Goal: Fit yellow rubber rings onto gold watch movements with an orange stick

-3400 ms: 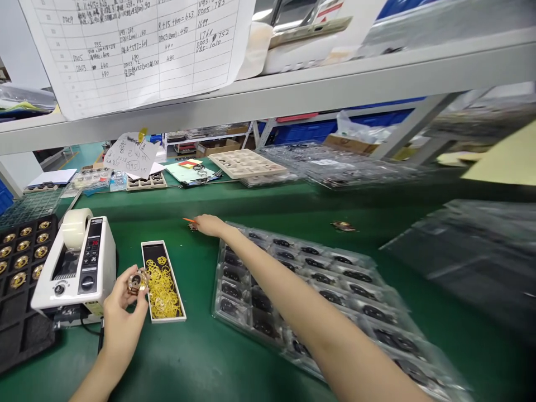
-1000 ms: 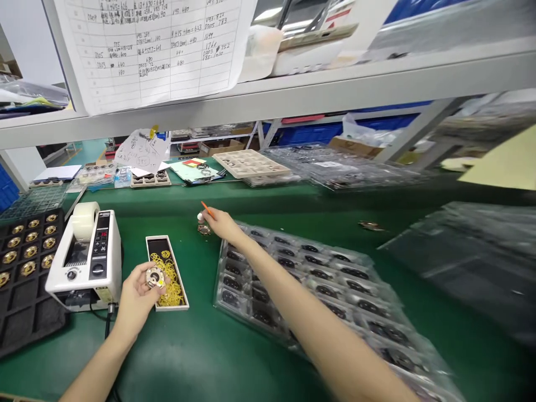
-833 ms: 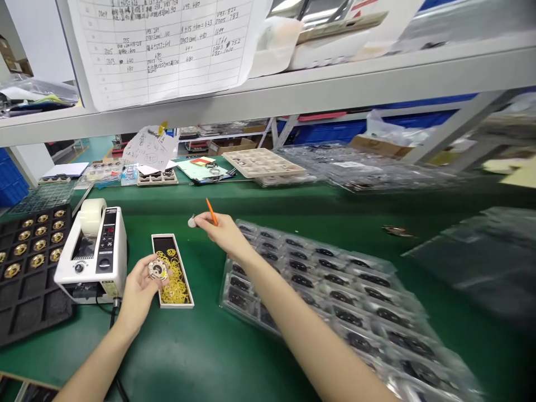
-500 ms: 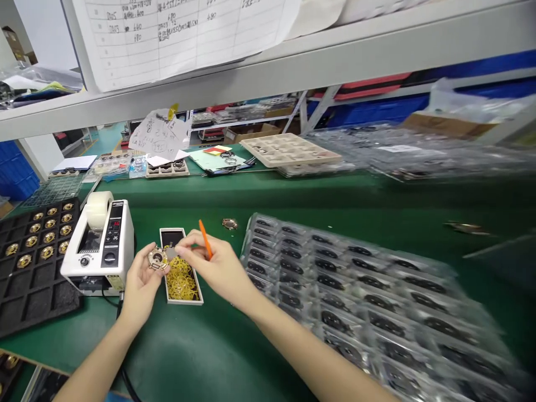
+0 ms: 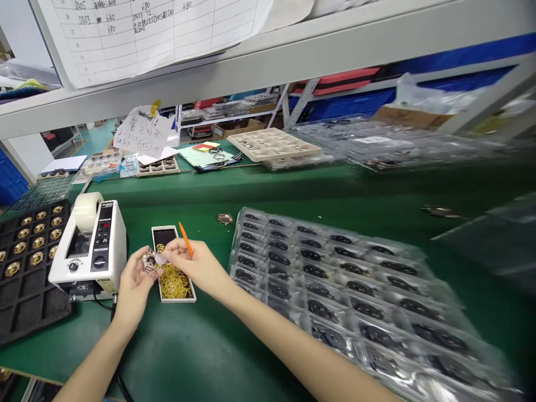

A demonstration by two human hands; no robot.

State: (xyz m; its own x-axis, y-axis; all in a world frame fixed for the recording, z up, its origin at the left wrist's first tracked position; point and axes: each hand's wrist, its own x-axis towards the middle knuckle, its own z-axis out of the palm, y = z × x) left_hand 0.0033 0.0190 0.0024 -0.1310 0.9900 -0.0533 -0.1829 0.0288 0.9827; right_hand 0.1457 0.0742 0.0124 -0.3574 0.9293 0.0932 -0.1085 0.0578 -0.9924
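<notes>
My left hand (image 5: 134, 282) grips a round metal watch case (image 5: 151, 261) by its rim, with the face turned up toward me. My right hand (image 5: 193, 265) is closed, thumb and forefinger pinching a small translucent piece of film (image 5: 160, 258) at the case's right edge. An orange stick (image 5: 186, 239) also sits in that hand, pointing up between the fingers; its lower end is hidden. Just beneath both hands lies a white-rimmed box (image 5: 193, 290) holding a heap of yellow rings (image 5: 176, 282).
A white tape dispenser (image 5: 109, 240) stands left of my hands. Beyond it is a black tray (image 5: 25, 301) with gold round parts. Clear blister trays (image 5: 288, 268) with black parts cover the right side. A loose metal piece (image 5: 225, 219) lies behind the box.
The view has swung, so the bench things appear further left. My right fingers have brought the film closer to the watch case, where it now overlaps the rim in view.
</notes>
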